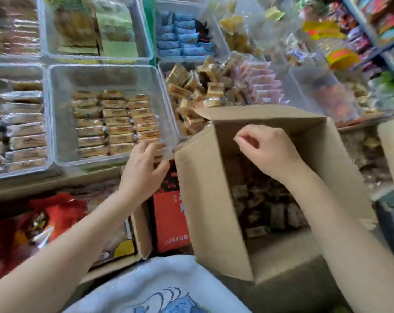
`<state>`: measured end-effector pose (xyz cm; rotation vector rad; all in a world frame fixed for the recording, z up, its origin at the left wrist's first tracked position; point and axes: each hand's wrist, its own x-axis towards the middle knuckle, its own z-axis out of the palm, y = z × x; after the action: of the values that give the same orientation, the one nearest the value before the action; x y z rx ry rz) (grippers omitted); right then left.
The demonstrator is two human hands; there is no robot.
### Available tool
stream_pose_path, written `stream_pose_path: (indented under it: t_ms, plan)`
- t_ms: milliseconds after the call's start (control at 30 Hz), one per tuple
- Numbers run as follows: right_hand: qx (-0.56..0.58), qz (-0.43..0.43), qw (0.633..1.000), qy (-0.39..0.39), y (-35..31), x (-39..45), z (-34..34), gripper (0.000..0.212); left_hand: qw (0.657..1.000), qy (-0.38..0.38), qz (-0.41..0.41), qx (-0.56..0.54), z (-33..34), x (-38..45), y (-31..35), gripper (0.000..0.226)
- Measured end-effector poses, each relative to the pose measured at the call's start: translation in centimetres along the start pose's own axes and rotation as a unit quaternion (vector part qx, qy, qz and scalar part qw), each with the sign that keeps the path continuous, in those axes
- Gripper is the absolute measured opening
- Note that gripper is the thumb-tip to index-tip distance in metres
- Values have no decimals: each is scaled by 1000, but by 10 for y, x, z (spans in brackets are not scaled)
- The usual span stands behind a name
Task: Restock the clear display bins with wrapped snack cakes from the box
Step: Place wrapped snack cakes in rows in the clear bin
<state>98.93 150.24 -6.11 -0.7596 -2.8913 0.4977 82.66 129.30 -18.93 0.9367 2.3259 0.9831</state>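
below the right hand (267, 147) fingers, wrapped snack cakes (268, 208) are lying loose in the box (205, 199). right fingers are curling together, seemingly holding nothing. left hand (144, 168) fingers are spreading apart at the near rim of the clear bin (56, 123), cake rows lying long axis left-right. right hand is nearer the box stock.

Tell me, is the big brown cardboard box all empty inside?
No, the brown cardboard box has many small wrapped snack cakes piled at its bottom.
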Motion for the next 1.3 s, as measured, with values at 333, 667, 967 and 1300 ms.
stream_pose_path:
  t_ms: [333,667,967,1300]
  plan:
    - [-127,81,956,-252,135,-31,53,20,971,21,208,114,90,-41,144,46]
    - [-303,-4,853,-424,200,-15,167,37,960,32,191,202,89,-43,144,43]
    - [-252,23,870,-424,226,-23,209,64,963,49,193,183,95,-40,146,40]
    - [338,166,785,-492,155,8,58,41,968,78,215,107,90,-41,139,40]
